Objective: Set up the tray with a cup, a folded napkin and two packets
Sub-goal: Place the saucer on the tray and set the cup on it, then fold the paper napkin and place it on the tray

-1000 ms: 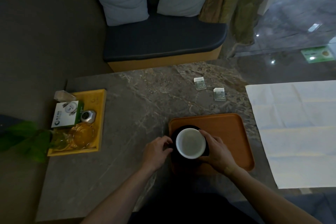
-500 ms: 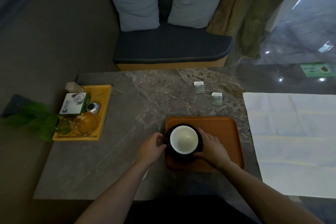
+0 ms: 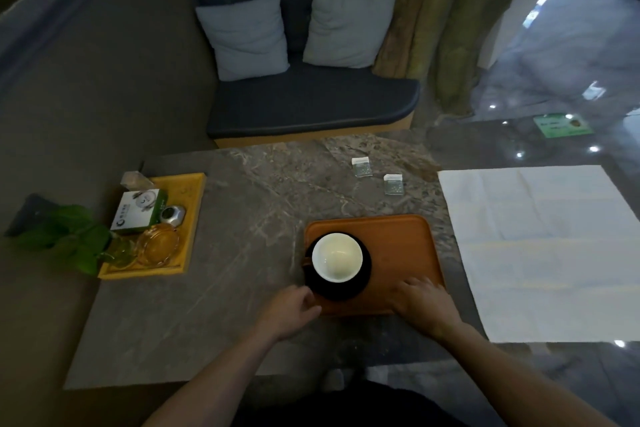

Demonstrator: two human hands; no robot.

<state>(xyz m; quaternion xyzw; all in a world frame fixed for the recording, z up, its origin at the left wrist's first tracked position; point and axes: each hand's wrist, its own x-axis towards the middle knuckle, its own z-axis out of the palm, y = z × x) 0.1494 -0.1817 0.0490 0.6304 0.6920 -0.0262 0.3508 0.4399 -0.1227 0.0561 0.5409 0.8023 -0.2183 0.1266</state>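
Observation:
An orange tray (image 3: 401, 246) lies on the stone table. A cup (image 3: 337, 256), white inside and dark outside, stands on a dark saucer in the tray's left part. My left hand (image 3: 291, 312) is at the tray's near left corner, just below the saucer, fingers loosely curled and holding nothing. My right hand (image 3: 420, 302) rests flat on the tray's near right edge, fingers spread. Two small packets (image 3: 361, 167) (image 3: 393, 184) lie on the table beyond the tray. A large white napkin (image 3: 547, 250) lies unfolded to the right.
A yellow tray (image 3: 192, 204) at the table's left holds a green and white box, a silver object and glass dishes, with a green plant (image 3: 69, 239) beside it. Beyond the table stands a dark bench (image 3: 311, 104) with two cushions.
Both hands have let go of the cup and saucer and drawn back toward me. The right hand moved right to the tray's near edge. The cup now stands alone on the tray.

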